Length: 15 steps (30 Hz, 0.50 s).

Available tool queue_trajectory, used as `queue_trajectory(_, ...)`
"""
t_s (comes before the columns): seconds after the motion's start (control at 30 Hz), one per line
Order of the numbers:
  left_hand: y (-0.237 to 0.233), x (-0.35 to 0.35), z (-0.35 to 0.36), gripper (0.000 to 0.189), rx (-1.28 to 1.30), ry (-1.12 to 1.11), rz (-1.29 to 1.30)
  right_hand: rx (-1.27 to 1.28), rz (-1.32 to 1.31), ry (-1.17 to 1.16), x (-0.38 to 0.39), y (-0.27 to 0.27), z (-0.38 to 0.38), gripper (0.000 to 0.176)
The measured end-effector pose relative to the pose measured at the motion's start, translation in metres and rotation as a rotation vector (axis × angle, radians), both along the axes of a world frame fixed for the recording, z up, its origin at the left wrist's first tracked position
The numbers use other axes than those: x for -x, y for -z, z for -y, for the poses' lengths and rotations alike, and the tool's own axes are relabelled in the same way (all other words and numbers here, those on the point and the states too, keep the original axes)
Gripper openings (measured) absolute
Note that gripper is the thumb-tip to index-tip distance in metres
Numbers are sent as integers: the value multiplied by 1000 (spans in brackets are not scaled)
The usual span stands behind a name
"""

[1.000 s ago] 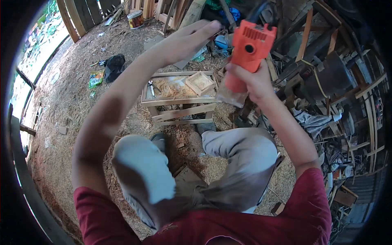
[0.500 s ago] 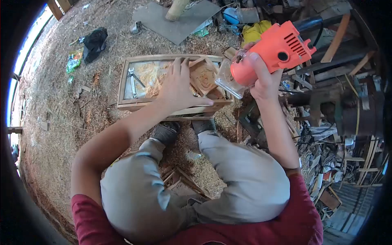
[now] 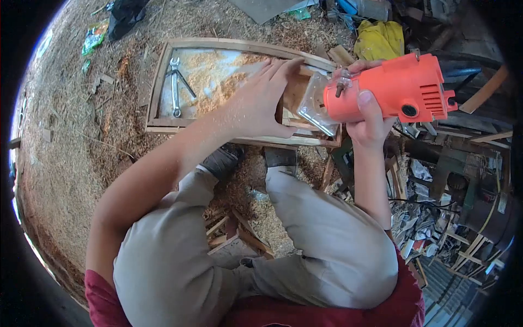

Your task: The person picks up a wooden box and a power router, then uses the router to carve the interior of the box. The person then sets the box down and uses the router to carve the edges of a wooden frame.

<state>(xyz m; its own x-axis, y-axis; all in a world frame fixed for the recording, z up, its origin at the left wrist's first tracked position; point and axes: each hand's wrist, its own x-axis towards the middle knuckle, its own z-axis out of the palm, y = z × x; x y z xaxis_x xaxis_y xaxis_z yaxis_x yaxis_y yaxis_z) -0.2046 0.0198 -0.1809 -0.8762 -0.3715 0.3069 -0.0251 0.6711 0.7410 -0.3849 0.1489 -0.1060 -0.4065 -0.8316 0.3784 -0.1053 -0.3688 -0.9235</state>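
My right hand (image 3: 373, 117) is wrapped round an orange power tool (image 3: 392, 90), a router by its look, with a clear plastic base (image 3: 317, 106) at its left end. My left hand (image 3: 267, 98) spreads over the right part of a wooden-framed tray (image 3: 158, 92), thumb apart from the fingers. Beneath that hand, a wooden piece (image 3: 294, 90) is mostly hidden; whether the fingers touch it is unclear. Wood shavings (image 3: 226, 90) cover much of the tray's light bottom. A wrench (image 3: 175, 90) and a second metal tool (image 3: 187, 84) lie crossed at its left side.
My shoes (image 3: 280, 158) are just below the tray. Wood scraps (image 3: 239, 237) lie between my legs. A yellow cloth (image 3: 379, 41) sits at the upper right, above piled scrap and cables on the right. A black bag (image 3: 124, 19) lies upper left on shaving-strewn ground.
The view has shifted, with the tray appearing larger. The orange tool, still in my right hand, has turned closer to horizontal. My left hand stays spread and covers more of the wooden piece.
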Motion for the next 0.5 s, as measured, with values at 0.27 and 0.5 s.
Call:
queue_trajectory(0.27,7,-12,-6,134,69,-95,21,-70,8,-15,-13,10,-11,66)
queue_trajectory(0.5,11,-9,-6,135,57,-109,-48,-7,81,-62,-25,16,-6,66)
